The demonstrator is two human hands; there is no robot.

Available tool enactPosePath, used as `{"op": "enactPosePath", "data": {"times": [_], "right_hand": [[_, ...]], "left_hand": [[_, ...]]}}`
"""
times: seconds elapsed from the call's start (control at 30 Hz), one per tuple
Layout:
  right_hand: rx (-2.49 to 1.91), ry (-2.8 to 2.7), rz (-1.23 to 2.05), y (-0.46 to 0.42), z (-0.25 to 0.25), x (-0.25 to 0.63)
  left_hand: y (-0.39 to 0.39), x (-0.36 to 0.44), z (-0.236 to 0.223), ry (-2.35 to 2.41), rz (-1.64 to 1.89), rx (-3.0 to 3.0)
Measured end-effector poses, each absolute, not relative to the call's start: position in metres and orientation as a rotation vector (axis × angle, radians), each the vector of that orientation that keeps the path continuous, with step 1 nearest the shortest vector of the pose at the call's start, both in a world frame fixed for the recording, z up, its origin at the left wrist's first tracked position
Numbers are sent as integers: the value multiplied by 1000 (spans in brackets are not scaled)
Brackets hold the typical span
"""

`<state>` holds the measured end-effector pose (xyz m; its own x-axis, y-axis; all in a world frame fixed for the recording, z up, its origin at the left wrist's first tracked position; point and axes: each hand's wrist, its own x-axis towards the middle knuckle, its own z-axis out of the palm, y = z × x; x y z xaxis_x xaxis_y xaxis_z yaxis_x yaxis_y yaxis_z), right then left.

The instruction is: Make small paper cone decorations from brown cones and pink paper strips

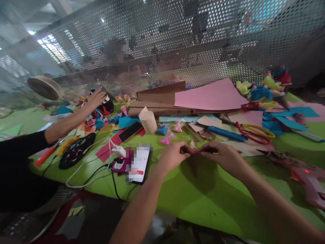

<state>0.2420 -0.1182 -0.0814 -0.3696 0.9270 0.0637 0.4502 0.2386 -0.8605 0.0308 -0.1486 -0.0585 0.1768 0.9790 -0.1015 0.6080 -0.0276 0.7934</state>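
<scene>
My left hand (174,158) and my right hand (224,156) pinch the two sides of the upper rim of a small brown paper cone (195,165). The cone points down over the green tabletop, and a pale, crumpled tip shows above its rim. Fingers and thumbs of both hands are closed on the paper. Just beyond my left hand lie a pink tissue twist (166,139), a blue one (161,130) and a paler pink one (178,126). A rolled cream paper tube (148,121) stands upright behind them.
Right: a pink glue gun (302,173), red-handled scissors (254,134) and a blue box cutter (227,134). Left: a lit phone (139,165), a purple power strip (122,166) with cables, a dark phone (130,131). A co-worker's hand (98,99) reaches in. Pink paper (210,95) lies at the back.
</scene>
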Motion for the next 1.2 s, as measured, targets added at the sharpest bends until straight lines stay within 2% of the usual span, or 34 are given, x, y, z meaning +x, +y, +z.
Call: {"op": "enactPosePath", "data": {"times": [1.2], "right_hand": [[-1221, -2046, 899, -119, -84, 240]], "left_hand": [[-149, 38, -60, 1501, 575, 1733]]}}
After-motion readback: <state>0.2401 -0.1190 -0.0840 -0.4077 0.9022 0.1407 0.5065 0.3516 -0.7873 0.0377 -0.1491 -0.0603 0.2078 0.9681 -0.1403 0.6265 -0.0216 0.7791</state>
